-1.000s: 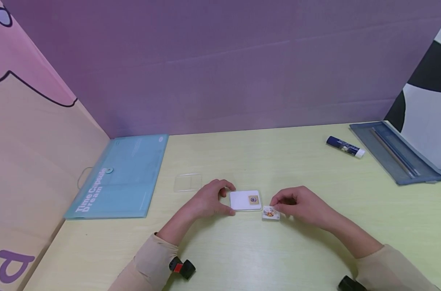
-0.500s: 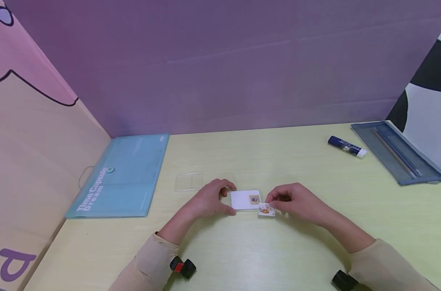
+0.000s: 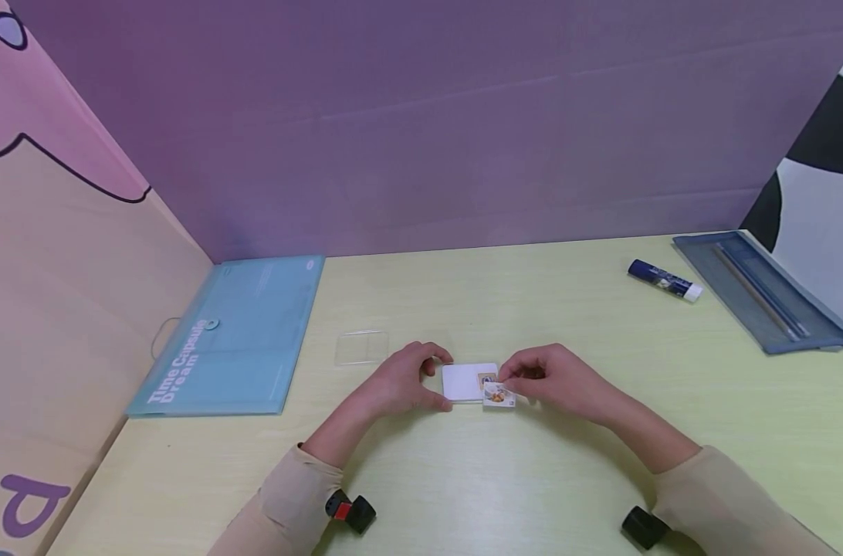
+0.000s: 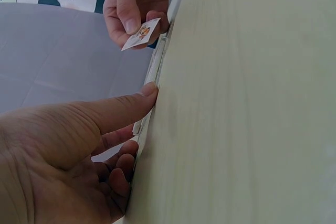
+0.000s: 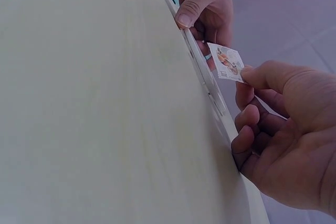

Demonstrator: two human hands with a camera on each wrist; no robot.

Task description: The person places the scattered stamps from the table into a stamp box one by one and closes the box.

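Note:
A white slab with rounded corners (image 3: 459,381), like a small stack of cards or a flat case, lies on the table. Thumb and forefinger of my left hand (image 3: 407,378) grip its left end by the near and far edges. At its right end sits a small tan stamp (image 3: 486,378) with a dark round print, partly covered in the head view. My right hand (image 3: 550,378) pinches a white stamp (image 5: 227,62) with toothed edges and an orange picture by one corner. In the head view this stamp overlaps the slab's near right corner.
A clear thin square (image 3: 361,347) lies left of the slab. Further left is a blue document folder (image 3: 248,340). At the back right lie a navy glue stick (image 3: 665,280) and a grey-blue zip pouch (image 3: 762,293). A purple backdrop (image 3: 449,131) stands behind.
My right hand has moved left with the orange-picture stamp, from beside the slab to over its near right corner. The left hand keeps its grip in place.

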